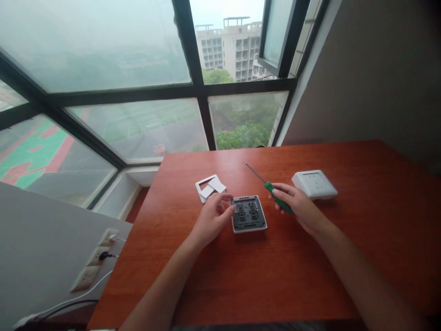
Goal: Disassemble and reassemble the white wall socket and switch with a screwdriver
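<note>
A square wall switch (249,214) lies on the table with its white rim around a dark grey inner plate, the cover off. At its left edge is my left hand (215,214), with thumb and curled fingers closed against the rim near a small screw spot. Whether a tiny part sits between those fingertips is too small to tell. My right hand (292,200) grips a screwdriver (280,198) by its green handle. The metal shaft points up and left, its tip clear of the switch. Just beyond my left hand lie a white cover frame (201,189) and two white switch buttons (216,185).
A white socket on a raised box (315,184) stands right of my right hand on the reddish-brown table (220,280). Dark-framed windows (201,92) rise behind the table. Wall outlets (94,257) with plugged cables are at the lower left.
</note>
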Action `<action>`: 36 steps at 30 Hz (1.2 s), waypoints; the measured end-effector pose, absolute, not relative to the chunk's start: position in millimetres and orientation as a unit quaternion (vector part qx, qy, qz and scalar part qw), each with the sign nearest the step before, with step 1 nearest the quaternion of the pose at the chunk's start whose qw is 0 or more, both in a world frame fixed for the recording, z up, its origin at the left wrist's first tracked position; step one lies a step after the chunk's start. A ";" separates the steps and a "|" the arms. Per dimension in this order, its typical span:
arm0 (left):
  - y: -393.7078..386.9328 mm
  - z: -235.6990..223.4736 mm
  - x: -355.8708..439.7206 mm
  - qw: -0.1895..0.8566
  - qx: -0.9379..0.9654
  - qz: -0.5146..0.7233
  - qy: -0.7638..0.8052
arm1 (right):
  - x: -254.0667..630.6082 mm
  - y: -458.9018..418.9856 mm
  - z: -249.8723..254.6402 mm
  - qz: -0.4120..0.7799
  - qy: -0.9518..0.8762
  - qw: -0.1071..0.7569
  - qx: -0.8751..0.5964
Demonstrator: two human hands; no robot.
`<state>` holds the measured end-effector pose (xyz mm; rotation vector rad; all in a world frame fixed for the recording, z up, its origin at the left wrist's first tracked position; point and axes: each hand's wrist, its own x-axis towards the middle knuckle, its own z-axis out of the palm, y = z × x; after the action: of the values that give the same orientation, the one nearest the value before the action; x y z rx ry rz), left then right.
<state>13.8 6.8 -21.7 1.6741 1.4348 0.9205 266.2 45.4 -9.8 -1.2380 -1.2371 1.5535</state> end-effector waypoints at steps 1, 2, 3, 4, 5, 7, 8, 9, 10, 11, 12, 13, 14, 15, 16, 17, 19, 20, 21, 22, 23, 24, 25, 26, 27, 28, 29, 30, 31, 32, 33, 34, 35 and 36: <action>7.1 -21.7 15.3 0.367 0.649 0.358 0.562 | 265.4 45.1 -6.4 0.605 -0.494 0.389 -0.489; 7.3 -21.6 16.9 0.365 0.648 0.357 0.565 | 264.1 44.6 -3.3 0.599 -0.500 0.388 -0.491; 7.3 -21.5 18.4 0.363 0.649 0.355 0.566 | 262.5 43.9 -0.5 0.593 -0.506 0.386 -0.494; 7.2 -21.4 19.7 0.361 0.651 0.353 0.567 | 260.7 43.0 2.0 0.586 -0.514 0.381 -0.496; 6.9 -21.4 20.8 0.360 0.652 0.352 0.567 | 259.1 42.1 4.6 0.578 -0.527 0.374 -0.498; 6.4 -21.6 21.8 0.359 0.653 0.353 0.565 | 257.2 40.0 11.5 0.544 -0.570 0.357 -0.502; 6.2 -22.0 21.8 0.360 0.655 0.353 0.564 | 257.3 38.9 17.0 0.513 -0.602 0.347 -0.504; 6.0 -22.3 21.2 0.360 0.656 0.353 0.562 | 258.0 37.8 24.2 0.473 -0.639 0.337 -0.504; 5.9 -22.8 20.3 0.362 0.657 0.352 0.559 | 259.3 36.6 33.4 0.424 -0.679 0.327 -0.502; 5.7 -23.1 19.0 0.366 0.658 0.352 0.557 | 260.9 35.3 44.4 0.370 -0.720 0.316 -0.495; 5.4 -23.3 17.4 0.374 0.656 0.354 0.552 | 262.7 34.0 56.8 0.323 -0.755 0.309 -0.480; 4.9 -23.3 15.8 0.384 0.654 0.357 0.545 | 264.6 32.8 70.1 0.291 -0.788 0.293 -0.456; 4.1 -23.1 14.1 0.393 0.655 0.361 0.535 | 266.2 31.6 83.5 0.262 -0.813 0.284 -0.436; 3.0 -22.7 12.7 0.399 0.658 0.364 0.524 | 267.4 30.5 96.3 0.240 -0.827 0.281 -0.424; 1.7 -22.4 11.7 0.400 0.666 0.365 0.513 | 268.2 29.6 108.2 0.219 -0.834 0.280 -0.421; 0.3 -22.2 11.1 0.396 0.677 0.363 0.503 | 268.6 28.9 118.7 0.202 -0.838 0.283 -0.420; -2.8 -22.5 11.7 0.377 0.702 0.353 0.490 | 267.7 28.1 134.8 0.173 -0.841 0.291 -0.423; -4.1 -23.1 12.7 0.368 0.712 0.347 0.487 | 266.4 27.9 140.6 0.158 -0.841 0.299 -0.423; -5.2 -24.0 14.0 0.359 0.721 0.342 0.485 | 264.7 27.9 145.0 0.143 -0.840 0.308 -0.423; -6.1 -24.9 15.4 0.352 0.726 0.337 0.485 | 262.5 27.9 148.2 0.129 -0.840 0.316 -0.422; -6.6 -25.7 16.8 0.346 0.730 0.334 0.486 | 260.0 28.0 150.4 0.118 -0.841 0.322 -0.420; -7.0 -26.4 18.0 0.341 0.732 0.332 0.488 | 257.2 28.2 151.5 0.109 -0.842 0.324 -0.418; -7.1 -26.7 18.9 0.338 0.733 0.331 0.490 | 254.2 28.4 151.9 0.104 -0.844 0.323 -0.416; -7.1 -26.7 19.5 0.336 0.733 0.331 0.491 | 251.2 28.8 151.4 0.102 -0.846 0.319 -0.414; -7.1 -26.3 19.9 0.335 0.734 0.330 0.490 | 248.2 29.3 150.3 0.102 -0.850 0.314 -0.411; -7.0 -25.7 20.0 0.336 0.735 0.329 0.488 | 245.4 29.9 148.7 0.106 -0.853 0.310 -0.407; -6.8 -25.0 20.0 0.336 0.737 0.328 0.486 | 242.8 30.6 146.7 0.112 -0.856 0.306 -0.402; -6.7 -24.3 20.0 0.337 0.738 0.328 0.484 | 240.5 31.3 144.5 0.119 -0.859 0.302 -0.396; -6.6 -23.8 19.9 0.338 0.738 0.328 0.483 | 238.6 32.1 142.2 0.127 -0.862 0.297 -0.391; -6.5 -23.5 19.8 0.339 0.738 0.328 0.482 | 237.1 32.7 140.1 0.134 -0.865 0.291 -0.387; -6.4 -23.4 19.8 0.339 0.738 0.329 0.481 | 235.9 33.3 138.1 0.141 -0.867 0.285 -0.385; -6.4 -23.5 19.8 0.339 0.738 0.330 0.481 | 234.9 33.7 136.5 0.146 -0.868 0.279 -0.383; -6.5 -23.9 19.8 0.338 0.738 0.331 0.481 | 234.2 34.0 135.1 0.151 -0.869 0.276 -0.381; -6.5 -24.3 19.8 0.336 0.739 0.331 0.481 | 233.6 34.2 134.0 0.154 -0.870 0.274 -0.380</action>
<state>19.8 -6.5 -24.3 1.9265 1.2555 0.8633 233.6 34.2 134.0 -1.0229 -2.3391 0.4150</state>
